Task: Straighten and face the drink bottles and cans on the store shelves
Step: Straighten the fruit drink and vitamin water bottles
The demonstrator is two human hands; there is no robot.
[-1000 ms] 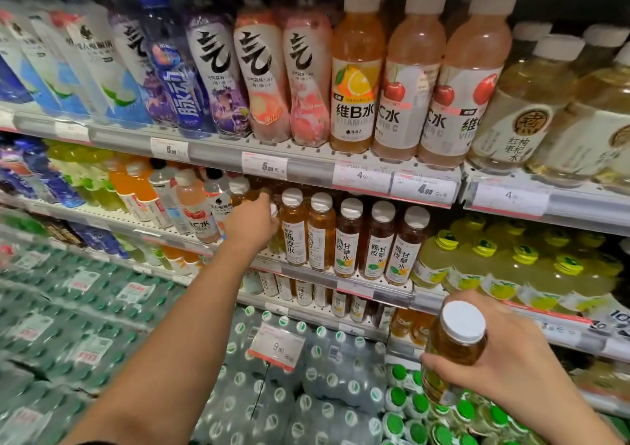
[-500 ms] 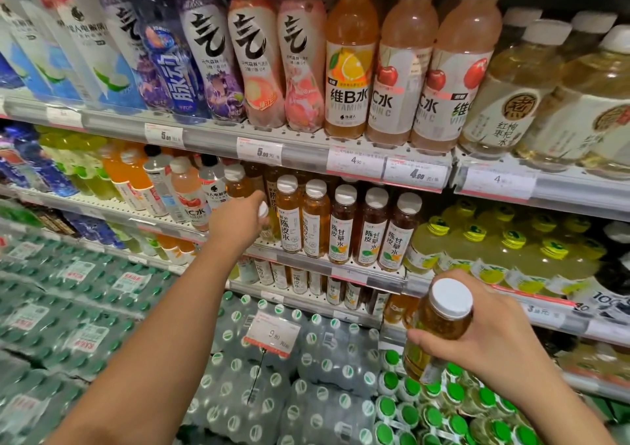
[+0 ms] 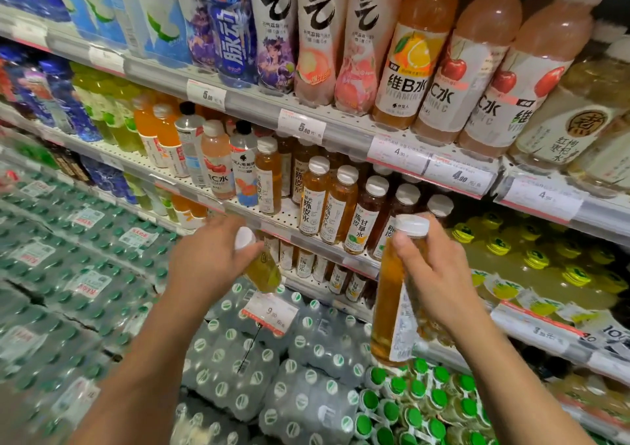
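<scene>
My left hand [image 3: 208, 260] grips a small yellow-amber bottle [image 3: 262, 270] with a white cap, tilted, held in front of the middle shelf's edge. In my right hand [image 3: 439, 281] stands a taller amber bottle [image 3: 388, 311] with a white cap and white label, upright and off the shelf. Behind both hands, a row of white-capped amber and brown tea bottles [image 3: 337, 202] stands on the middle shelf [image 3: 283, 218], with a bare gap at its front left beside a lone amber bottle [image 3: 267, 178].
The top shelf [image 3: 341, 131] carries tall pink, orange and purple bottles. Yellow-green bottles [image 3: 531, 257] fill the right of the lower shelf. Shrink-wrapped water packs [image 3: 238, 359] and green-capped bottles [image 3: 409, 407] are stacked below my arms.
My left hand pulled a small bottle off the middle shelf and brought it down and forward. My right hand raised its amber bottle higher. The camera moved closer to the shelves.
</scene>
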